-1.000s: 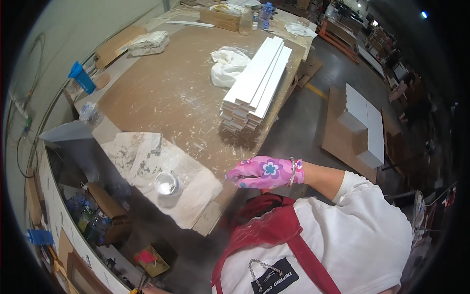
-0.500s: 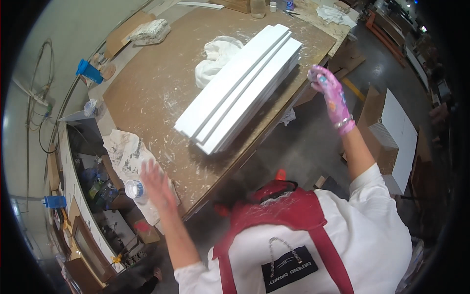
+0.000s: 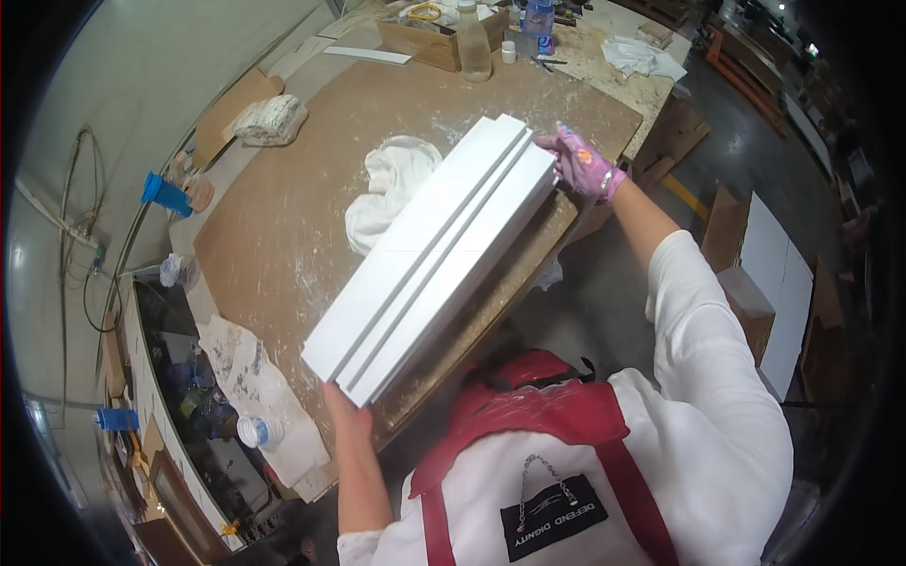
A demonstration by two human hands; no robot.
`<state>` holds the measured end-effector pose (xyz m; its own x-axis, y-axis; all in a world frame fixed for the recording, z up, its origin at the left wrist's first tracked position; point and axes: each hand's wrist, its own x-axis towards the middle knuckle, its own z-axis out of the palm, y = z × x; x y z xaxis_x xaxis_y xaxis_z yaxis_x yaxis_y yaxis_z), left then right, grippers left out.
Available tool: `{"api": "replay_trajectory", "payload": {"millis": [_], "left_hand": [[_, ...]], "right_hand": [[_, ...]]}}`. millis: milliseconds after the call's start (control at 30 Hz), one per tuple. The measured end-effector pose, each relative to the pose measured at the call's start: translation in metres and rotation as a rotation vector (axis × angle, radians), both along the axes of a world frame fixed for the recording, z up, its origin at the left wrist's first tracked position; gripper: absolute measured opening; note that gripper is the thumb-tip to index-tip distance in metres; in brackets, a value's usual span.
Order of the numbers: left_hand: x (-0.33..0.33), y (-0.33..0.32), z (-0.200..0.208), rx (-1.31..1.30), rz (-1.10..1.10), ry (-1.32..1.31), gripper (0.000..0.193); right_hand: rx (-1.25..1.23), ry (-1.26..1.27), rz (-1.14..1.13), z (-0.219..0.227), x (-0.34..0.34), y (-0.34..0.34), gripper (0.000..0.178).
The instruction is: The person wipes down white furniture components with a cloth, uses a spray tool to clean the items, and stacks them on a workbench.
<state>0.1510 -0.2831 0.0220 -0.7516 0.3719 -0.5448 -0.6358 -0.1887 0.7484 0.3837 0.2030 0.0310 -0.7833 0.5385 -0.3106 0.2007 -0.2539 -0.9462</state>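
Observation:
A stack of long white boards (image 3: 429,255) lies slantwise on the brown-topped workbench (image 3: 283,208), its upper boards slightly offset from one another. At the near left end, my bare left hand (image 3: 346,410) grips the stack, its fingers mostly hidden under the boards. My right hand (image 3: 583,162), in a pink patterned glove, holds the far right end, with its fingers bent round the corner. A crumpled white cloth (image 3: 387,189) lies just left of the stack.
A stained paper sheet (image 3: 250,363) with a white cup-like container (image 3: 255,431) lies at the bench's near left. Far back are a clear bottle (image 3: 474,42) and a cardboard box (image 3: 415,42). A wrapped lump (image 3: 271,121) sits far left; more cardboard (image 3: 746,283) stands at right.
Both hands have come in from beside the bench and taken hold of the stack's opposite ends. The view has shifted, bringing more of the bench's far side into sight.

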Motion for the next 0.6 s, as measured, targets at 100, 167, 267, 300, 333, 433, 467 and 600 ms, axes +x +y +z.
{"api": "replay_trajectory", "payload": {"millis": [100,167,267,300,333,433,467,600], "left_hand": [[0.013,0.003,0.004,-0.003,0.027,-0.064,0.043],[0.01,0.01,0.004,0.027,-0.021,-0.047,0.043],[0.012,0.004,0.001,0.042,0.06,-0.057,0.042],[0.01,0.006,-0.001,0.045,0.078,-0.044,0.042],[0.009,0.011,0.001,0.023,0.081,-0.034,0.043],[0.012,0.01,0.002,-0.058,0.113,-0.024,0.047],[0.01,0.006,0.001,-0.013,0.107,-0.049,0.044],[0.018,0.009,0.003,0.026,0.178,-0.099,0.04]], "right_hand": [[0.489,0.026,0.041,0.014,-0.017,-0.006,0.06],[1.07,0.235,0.191,-0.041,-0.007,0.032,0.059],[0.662,0.079,0.318,-0.051,-0.017,0.055,0.063],[0.414,0.056,0.34,-0.051,-0.024,0.063,0.064],[0.381,0.09,0.335,-0.053,-0.028,0.069,0.065],[0.255,0.182,0.379,-0.038,-0.032,0.04,0.071],[0.463,0.182,0.476,-0.035,-0.031,0.038,0.072],[0.323,0.178,0.462,-0.009,-0.031,0.008,0.072]]}}
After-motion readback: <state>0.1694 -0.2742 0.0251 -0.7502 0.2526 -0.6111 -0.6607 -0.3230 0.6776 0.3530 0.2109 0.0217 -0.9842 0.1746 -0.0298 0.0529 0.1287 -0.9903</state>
